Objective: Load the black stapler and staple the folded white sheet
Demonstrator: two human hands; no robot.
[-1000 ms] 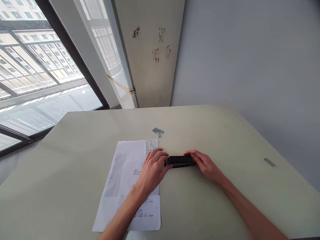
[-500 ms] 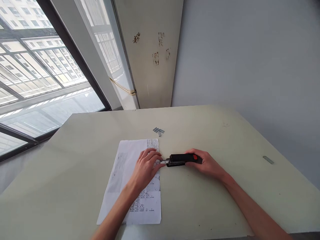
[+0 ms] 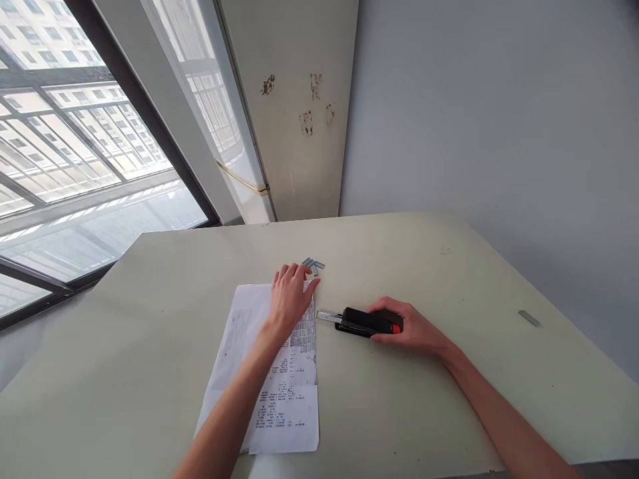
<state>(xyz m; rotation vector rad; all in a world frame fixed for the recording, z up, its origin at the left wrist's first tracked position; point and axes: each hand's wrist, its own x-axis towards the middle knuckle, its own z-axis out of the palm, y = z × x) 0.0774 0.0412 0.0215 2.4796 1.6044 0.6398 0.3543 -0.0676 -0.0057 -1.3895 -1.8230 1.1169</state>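
Note:
Wrapped around the back of a black stapler [image 3: 364,321] is my right hand [image 3: 409,326]. The stapler lies on the table with its metal staple tray sticking out to the left, and a red patch shows near my fingers. My left hand [image 3: 292,296] reaches over the top of the printed paper sheets [image 3: 284,406], thumb and fingers apart. Its fingertips are close to a small pile of staple strips [image 3: 313,264]; whether they touch cannot be made out. Dense rows of staple marks cover the sheets' upper right part.
One more staple strip [image 3: 529,318] lies alone near the right side of the pale table [image 3: 424,412]. Behind the table stand a grey wall [image 3: 474,113] and a stained cabinet panel [image 3: 294,166]. A window [image 3: 74,146] is at the left.
My left hand has left the stapler's front end and moved up toward the staple strips. The stapler's tray now sticks out farther, and the stapler is slightly turned in my right hand.

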